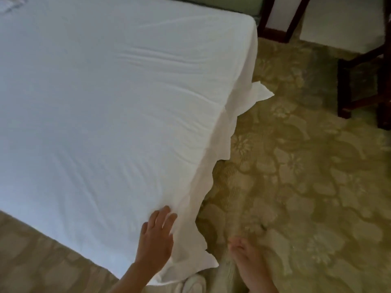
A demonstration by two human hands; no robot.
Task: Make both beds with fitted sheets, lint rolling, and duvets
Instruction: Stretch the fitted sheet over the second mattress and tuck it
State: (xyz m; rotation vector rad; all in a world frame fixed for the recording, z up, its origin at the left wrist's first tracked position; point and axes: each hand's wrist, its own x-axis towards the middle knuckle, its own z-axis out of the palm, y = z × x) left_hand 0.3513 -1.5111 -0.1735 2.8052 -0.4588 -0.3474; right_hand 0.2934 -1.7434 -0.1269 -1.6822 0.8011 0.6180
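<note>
A bed fills the left and centre, covered by a white sheet with soft wrinkles. Along the bed's right side the sheet hangs loose, its wavy edge reaching the carpet. My left hand lies flat on the sheet at the near right corner, fingers straight and spread. My right hand is blurred and hangs over the carpet to the right of that corner, away from the sheet, holding nothing.
Patterned beige carpet runs right of and in front of the bed. Dark wooden chair legs stand at the right, more dark wood at the top. A white shoe shows below the bed corner.
</note>
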